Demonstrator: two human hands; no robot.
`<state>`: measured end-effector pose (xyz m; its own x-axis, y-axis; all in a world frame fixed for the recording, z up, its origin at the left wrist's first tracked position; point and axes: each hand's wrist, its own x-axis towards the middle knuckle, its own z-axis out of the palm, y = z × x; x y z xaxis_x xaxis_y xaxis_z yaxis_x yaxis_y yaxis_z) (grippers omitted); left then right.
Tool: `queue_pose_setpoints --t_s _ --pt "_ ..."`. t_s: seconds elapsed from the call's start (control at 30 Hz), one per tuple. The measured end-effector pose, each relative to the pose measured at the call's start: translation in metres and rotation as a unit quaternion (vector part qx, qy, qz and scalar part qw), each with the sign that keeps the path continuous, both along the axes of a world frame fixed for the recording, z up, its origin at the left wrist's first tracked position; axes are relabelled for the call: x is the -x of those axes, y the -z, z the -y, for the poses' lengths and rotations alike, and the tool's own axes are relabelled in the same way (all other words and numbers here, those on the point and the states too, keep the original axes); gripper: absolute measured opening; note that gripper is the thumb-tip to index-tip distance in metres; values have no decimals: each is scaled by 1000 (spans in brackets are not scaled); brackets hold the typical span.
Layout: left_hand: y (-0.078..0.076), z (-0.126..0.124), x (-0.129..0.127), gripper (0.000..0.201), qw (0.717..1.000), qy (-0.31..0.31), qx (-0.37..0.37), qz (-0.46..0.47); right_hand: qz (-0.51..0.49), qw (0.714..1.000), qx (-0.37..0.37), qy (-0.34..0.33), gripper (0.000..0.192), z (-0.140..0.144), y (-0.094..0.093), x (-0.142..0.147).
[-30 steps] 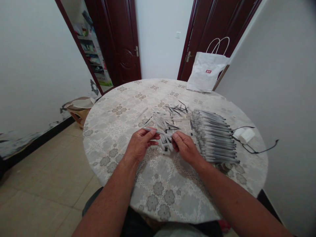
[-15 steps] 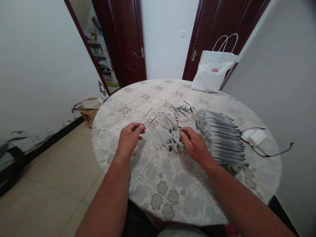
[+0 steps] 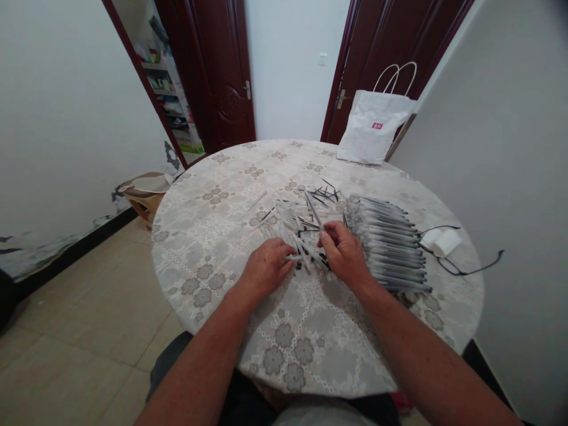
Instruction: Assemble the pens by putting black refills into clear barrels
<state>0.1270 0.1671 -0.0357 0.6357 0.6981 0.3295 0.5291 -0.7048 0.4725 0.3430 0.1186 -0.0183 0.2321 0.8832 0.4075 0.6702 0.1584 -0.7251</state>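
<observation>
Seen from above, a round tabletop (image 3: 213, 248) covered in a pale floral cloth fills the middle of the view, and two bare forearms reach onto it from the near edge. At the tabletop's centre lies a loose pile of white pen barrels (image 3: 290, 228), scattered at different angles. The left hand (image 3: 266, 269) rests palm down on the near side of that pile, its fingertips closed together on one white barrel lying at the pile's near edge. The right hand (image 3: 344, 254) sits just right of the pile, fingers curled and pinched around a thin pen part that points up and away from the person; the grip looks closed on it, though exactly what the piece is cannot be told. On the far side of the pile lies a small tangle of thin black refills (image 3: 323, 194). Right of the pile, touching the right hand's knuckles, a neat row of assembled grey pens (image 3: 390, 242) lies side by side. Further right of the row sit a white charger block (image 3: 439, 241) and a black cable (image 3: 470, 269). A white paper bag (image 3: 370, 133) stands at the tabletop's far edge, before a dark red door (image 3: 222, 71).
</observation>
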Motion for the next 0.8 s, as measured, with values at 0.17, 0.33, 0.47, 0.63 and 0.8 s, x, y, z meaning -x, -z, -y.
queue_pose_setpoints --t_s 0.17,0.33,0.47,0.63,0.8 --pt "-2 6 -7 25 999 27 -13 -42 -7 1000 -3 -4 18 1 -1 0" --pt "-1 6 -11 25 995 40 -19 -89 -12 1000 -10 -6 18 2 -2 0" --pt "0 7 -14 20 991 37 -32 -122 -10 1000 -11 -4 19 2 -3 0" --pt "-1 7 -15 19 989 33 -40 -141 -10 1000 -5 -4 21 1 -3 0" --pt "0 7 -14 16 989 34 -40 -136 11 1000 8 -9 18 1 -2 -1"
